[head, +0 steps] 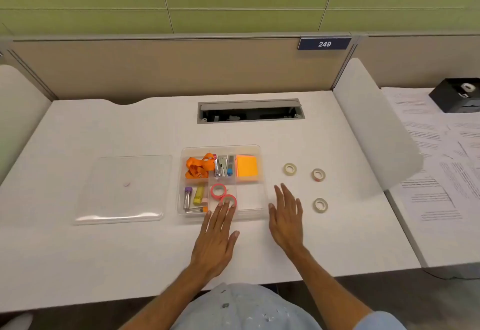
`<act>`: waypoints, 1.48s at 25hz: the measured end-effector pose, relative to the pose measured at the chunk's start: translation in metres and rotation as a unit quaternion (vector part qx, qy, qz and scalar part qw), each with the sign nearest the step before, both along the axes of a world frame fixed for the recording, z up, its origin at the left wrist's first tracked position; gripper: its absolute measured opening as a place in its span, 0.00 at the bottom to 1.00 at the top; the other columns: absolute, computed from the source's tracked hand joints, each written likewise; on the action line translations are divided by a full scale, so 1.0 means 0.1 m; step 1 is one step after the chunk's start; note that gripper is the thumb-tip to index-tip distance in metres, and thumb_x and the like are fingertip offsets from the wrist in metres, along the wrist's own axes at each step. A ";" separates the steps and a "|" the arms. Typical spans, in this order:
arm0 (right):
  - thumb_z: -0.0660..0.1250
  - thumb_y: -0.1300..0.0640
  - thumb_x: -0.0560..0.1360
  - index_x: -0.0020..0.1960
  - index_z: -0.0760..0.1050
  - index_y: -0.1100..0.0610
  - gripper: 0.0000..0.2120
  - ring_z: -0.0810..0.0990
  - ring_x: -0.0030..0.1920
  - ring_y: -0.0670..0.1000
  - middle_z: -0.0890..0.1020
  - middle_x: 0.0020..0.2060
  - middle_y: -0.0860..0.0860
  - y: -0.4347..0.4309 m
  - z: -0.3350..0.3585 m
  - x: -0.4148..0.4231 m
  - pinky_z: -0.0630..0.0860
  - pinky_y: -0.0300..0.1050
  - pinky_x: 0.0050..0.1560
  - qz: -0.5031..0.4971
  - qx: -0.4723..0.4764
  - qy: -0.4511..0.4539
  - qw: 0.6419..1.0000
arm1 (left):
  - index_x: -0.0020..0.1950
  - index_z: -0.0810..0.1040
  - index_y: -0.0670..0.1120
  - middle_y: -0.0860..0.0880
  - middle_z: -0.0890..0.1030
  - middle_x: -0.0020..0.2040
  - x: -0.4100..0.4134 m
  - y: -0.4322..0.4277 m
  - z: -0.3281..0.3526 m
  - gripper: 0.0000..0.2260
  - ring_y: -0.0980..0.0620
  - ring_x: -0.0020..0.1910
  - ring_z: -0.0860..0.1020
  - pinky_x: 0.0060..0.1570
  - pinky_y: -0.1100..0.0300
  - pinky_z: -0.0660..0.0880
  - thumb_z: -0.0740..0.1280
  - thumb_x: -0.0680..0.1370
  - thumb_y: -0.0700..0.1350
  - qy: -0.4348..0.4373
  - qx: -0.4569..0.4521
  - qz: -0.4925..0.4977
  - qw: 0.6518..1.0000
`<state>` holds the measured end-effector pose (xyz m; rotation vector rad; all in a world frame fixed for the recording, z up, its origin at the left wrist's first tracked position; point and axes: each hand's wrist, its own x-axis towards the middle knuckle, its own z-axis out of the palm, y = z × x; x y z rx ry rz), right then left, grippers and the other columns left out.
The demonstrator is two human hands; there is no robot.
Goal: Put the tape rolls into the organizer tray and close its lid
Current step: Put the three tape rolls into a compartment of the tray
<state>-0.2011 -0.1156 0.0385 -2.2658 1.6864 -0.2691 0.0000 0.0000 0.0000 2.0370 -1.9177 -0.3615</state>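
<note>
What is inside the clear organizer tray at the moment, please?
The organizer tray holds an orange lanyard, staplers, orange sticky notes, small stationery and two pink tape rolls. The left hand's fingers partly cover the nearer roll. The front-right compartment looks empty.

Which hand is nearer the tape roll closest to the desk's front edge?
Right. The right hand lies flat just left of that tape roll, not touching it. The left hand is farther left, fingertips on a pink roll in the organizer tray.
</note>
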 end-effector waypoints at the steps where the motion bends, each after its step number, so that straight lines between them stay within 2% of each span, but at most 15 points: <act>1: 0.53 0.51 0.89 0.86 0.54 0.52 0.27 0.55 0.87 0.49 0.55 0.86 0.49 -0.01 -0.01 -0.06 0.51 0.56 0.87 -0.030 0.007 -0.001 1.000 | 0.87 0.41 0.54 0.54 0.44 0.88 -0.01 0.02 0.01 0.31 0.54 0.87 0.42 0.86 0.44 0.47 0.50 0.88 0.59 0.003 0.012 0.003 1.000; 4: 0.58 0.55 0.87 0.86 0.55 0.54 0.29 0.58 0.86 0.52 0.57 0.86 0.51 -0.06 -0.04 -0.21 0.56 0.56 0.86 -0.086 0.031 -0.008 0.996 | 0.87 0.41 0.53 0.52 0.44 0.88 -0.01 0.04 -0.05 0.31 0.52 0.87 0.41 0.87 0.43 0.48 0.47 0.87 0.60 -0.007 0.045 0.017 0.999; 6: 0.61 0.57 0.85 0.86 0.54 0.54 0.32 0.59 0.85 0.53 0.58 0.85 0.52 -0.12 -0.02 -0.22 0.59 0.55 0.85 -0.088 0.055 0.002 0.995 | 0.87 0.43 0.52 0.51 0.44 0.88 -0.02 0.03 -0.04 0.31 0.52 0.87 0.42 0.86 0.41 0.49 0.49 0.87 0.59 -0.013 0.058 0.018 0.998; 10: 0.60 0.57 0.85 0.86 0.53 0.54 0.32 0.59 0.85 0.54 0.58 0.85 0.53 -0.21 -0.01 -0.25 0.61 0.54 0.84 -0.067 0.083 0.038 0.994 | 0.87 0.41 0.53 0.51 0.43 0.88 0.01 0.04 -0.09 0.30 0.51 0.87 0.41 0.86 0.41 0.47 0.50 0.88 0.57 -0.037 0.073 0.016 0.997; 15: 0.63 0.60 0.84 0.83 0.62 0.53 0.28 0.67 0.80 0.54 0.66 0.80 0.52 -0.20 -0.04 -0.28 0.70 0.52 0.78 -0.064 0.078 0.039 0.994 | 0.87 0.40 0.53 0.52 0.42 0.88 0.00 0.06 -0.10 0.31 0.51 0.87 0.40 0.86 0.41 0.45 0.51 0.88 0.57 -0.037 0.079 0.013 0.996; 21: 0.65 0.57 0.83 0.75 0.70 0.51 0.21 0.75 0.70 0.55 0.75 0.69 0.51 -0.28 0.00 -0.26 0.75 0.52 0.67 -0.079 0.084 0.054 0.992 | 0.86 0.40 0.53 0.51 0.41 0.88 -0.01 0.05 -0.11 0.31 0.50 0.87 0.40 0.86 0.41 0.45 0.50 0.87 0.59 -0.039 0.091 0.018 0.995; 24: 0.67 0.54 0.82 0.70 0.75 0.52 0.17 0.77 0.65 0.55 0.78 0.63 0.51 -0.30 0.04 -0.21 0.75 0.54 0.63 -0.103 0.062 -0.023 0.992 | 0.87 0.46 0.51 0.49 0.45 0.88 0.00 0.03 -0.11 0.30 0.48 0.87 0.44 0.86 0.40 0.47 0.53 0.87 0.57 -0.037 0.076 0.023 0.996; 26: 0.69 0.51 0.81 0.68 0.77 0.52 0.17 0.78 0.64 0.54 0.79 0.62 0.49 -0.31 0.08 -0.13 0.75 0.52 0.62 -0.090 0.025 -0.075 0.993 | 0.87 0.48 0.52 0.47 0.44 0.88 0.01 0.01 -0.11 0.30 0.46 0.87 0.43 0.86 0.40 0.45 0.55 0.87 0.57 -0.037 0.075 0.031 0.996; 28: 0.70 0.49 0.80 0.69 0.78 0.51 0.18 0.78 0.63 0.52 0.80 0.63 0.48 -0.32 0.11 -0.04 0.74 0.50 0.63 -0.036 -0.001 -0.082 0.996 | 0.87 0.48 0.52 0.46 0.43 0.88 0.01 0.00 -0.11 0.31 0.44 0.87 0.41 0.86 0.41 0.43 0.56 0.87 0.57 -0.027 0.080 0.039 0.996; 32: 0.66 0.44 0.81 0.69 0.78 0.50 0.19 0.77 0.66 0.51 0.79 0.66 0.47 -0.31 0.10 0.11 0.71 0.49 0.70 0.061 0.001 -0.018 0.998 | 0.87 0.50 0.52 0.47 0.43 0.88 0.00 -0.02 -0.11 0.31 0.44 0.87 0.40 0.85 0.42 0.39 0.56 0.87 0.58 -0.014 0.082 0.047 0.995; 35: 0.63 0.41 0.82 0.70 0.78 0.49 0.21 0.75 0.69 0.50 0.77 0.69 0.47 -0.29 0.07 0.14 0.69 0.49 0.74 0.084 0.002 0.014 0.996 | 0.87 0.48 0.54 0.48 0.42 0.87 0.02 -0.03 -0.12 0.31 0.44 0.87 0.40 0.86 0.39 0.41 0.54 0.86 0.60 -0.030 0.099 0.044 0.994; 37: 0.63 0.41 0.83 0.72 0.77 0.48 0.22 0.74 0.71 0.50 0.77 0.70 0.47 -0.28 0.05 0.13 0.68 0.51 0.75 0.081 -0.003 0.005 0.997 | 0.87 0.46 0.55 0.48 0.41 0.87 0.04 -0.02 -0.13 0.31 0.44 0.87 0.39 0.86 0.37 0.42 0.53 0.86 0.61 -0.041 0.106 0.041 0.993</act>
